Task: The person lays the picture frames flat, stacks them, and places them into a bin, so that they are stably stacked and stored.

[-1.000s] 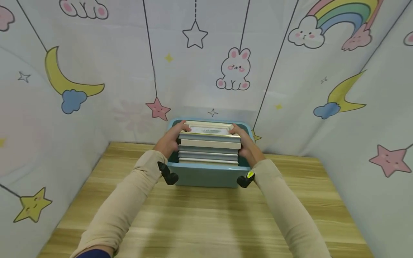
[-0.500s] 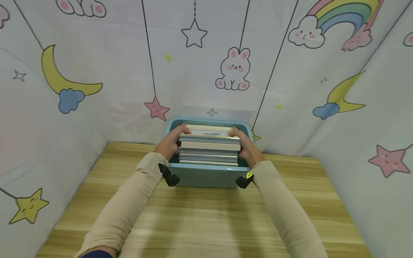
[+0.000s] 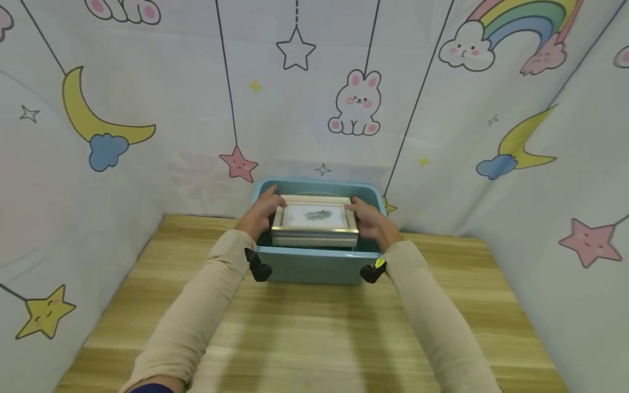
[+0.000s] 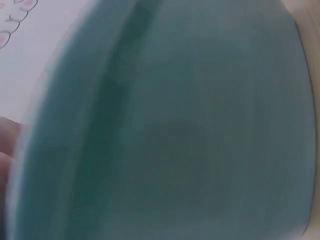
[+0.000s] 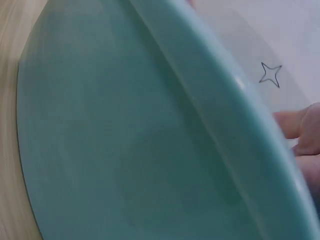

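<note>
Over the blue bin [image 3: 314,266] on the counter [image 3: 314,333], left hand [image 3: 259,212] and right hand [image 3: 369,221] hold a stack of picture frames [image 3: 315,224], fingers curled on its sides

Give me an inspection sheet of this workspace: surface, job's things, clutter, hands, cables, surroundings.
Surface: wooden table, light striped grain.
Job's things: stack of picture frames sits inside the blue bin; top frame shows a leaf print.
Clutter: nothing seen.
Hands: left hand grips the stack's left side, right hand grips its right side; beige sleeves, a black camera on each wrist.
Cables: nothing seen.
Surroundings: cartoon curtain with moons, stars, a bunny and a rainbow on three sides; both wrist views are filled by blurred bin wall.
</note>
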Motion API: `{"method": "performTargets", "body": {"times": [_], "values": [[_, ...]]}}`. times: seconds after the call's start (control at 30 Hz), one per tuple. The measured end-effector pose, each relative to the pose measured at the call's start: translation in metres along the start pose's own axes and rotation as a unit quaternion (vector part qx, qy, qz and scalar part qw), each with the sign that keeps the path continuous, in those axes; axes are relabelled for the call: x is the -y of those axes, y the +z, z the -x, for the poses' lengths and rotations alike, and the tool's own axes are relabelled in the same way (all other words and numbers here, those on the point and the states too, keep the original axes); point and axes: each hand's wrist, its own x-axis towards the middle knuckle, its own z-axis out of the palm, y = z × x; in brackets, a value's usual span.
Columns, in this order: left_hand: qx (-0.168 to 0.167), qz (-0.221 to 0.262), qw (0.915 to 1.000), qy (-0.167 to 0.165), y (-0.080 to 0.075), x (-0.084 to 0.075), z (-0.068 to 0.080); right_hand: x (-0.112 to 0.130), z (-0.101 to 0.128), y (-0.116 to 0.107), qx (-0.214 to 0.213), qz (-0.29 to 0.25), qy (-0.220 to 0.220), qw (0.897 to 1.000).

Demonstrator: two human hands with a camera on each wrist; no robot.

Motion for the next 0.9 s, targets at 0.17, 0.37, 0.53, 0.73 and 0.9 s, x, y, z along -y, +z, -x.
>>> {"method": "performTargets", "body": {"times": [0.17, 0.37, 0.53, 0.73, 0.9], "values": [[-0.014, -0.079, 0.9958, 0.043, 0.011, -0.011, 0.002, 0.0, 0.0, -0.004, -0.042, 0.017, 0.022, 0.999], [-0.014, -0.126, 0.989, 0.076, 0.018, -0.02, 0.005, 0.005, 0.007, -0.012, -0.082, 0.044, 0.002, 0.996], [-0.022, -0.255, 0.9562, 0.143, 0.015, -0.028, 0.017, 0.013, 0.021, -0.01, -0.091, 0.125, -0.044, 0.987], [-0.091, -0.437, 0.8658, 0.226, 0.012, -0.032, 0.049, 0.022, 0.051, -0.005, -0.09, 0.257, -0.111, 0.956], [-0.145, -0.509, 0.809, 0.257, 0.01, -0.018, 0.07, 0.02, 0.086, -0.013, -0.116, 0.322, -0.142, 0.929]]}}
